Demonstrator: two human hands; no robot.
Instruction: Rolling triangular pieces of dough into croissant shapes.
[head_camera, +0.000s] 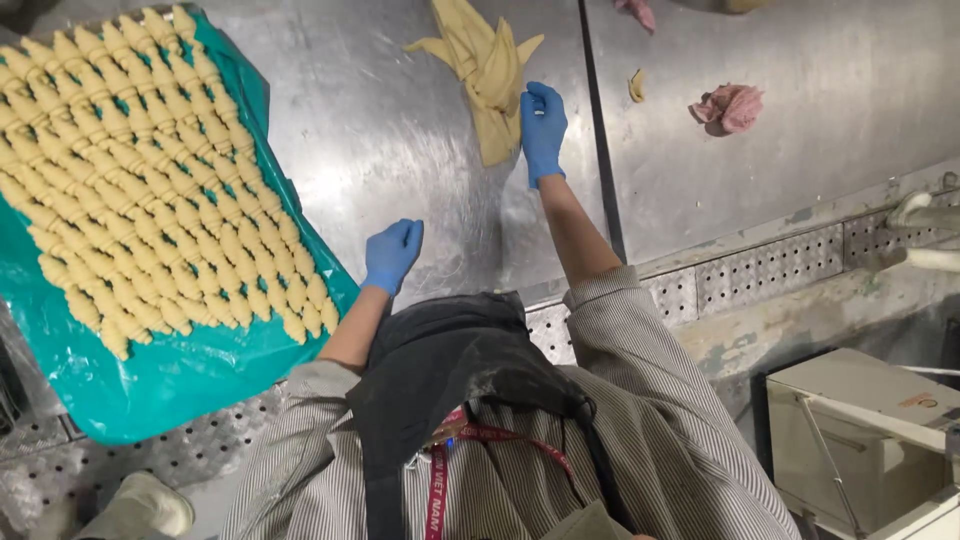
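Observation:
My right hand (543, 130), in a blue glove, reaches far across the steel table (400, 130). Its fingers curl on the edge of a crumpled sheet of yellow dough (485, 65). My left hand (393, 255), also in a blue glove, lies flat on the table nearer my body and holds nothing. It is just right of a teal plastic sheet (150, 380) that carries many rows of rolled, crescent-shaped dough pieces (140, 170). My striped sleeves and black apron fill the bottom of the view.
A pink dough lump (728, 107) and a small yellow scrap (636, 86) lie on the right table section, past a dark seam (600, 150). A perforated metal strip (760, 270) runs along the table edge. A beige box (860, 430) stands at lower right, with pipes (925, 215) above it.

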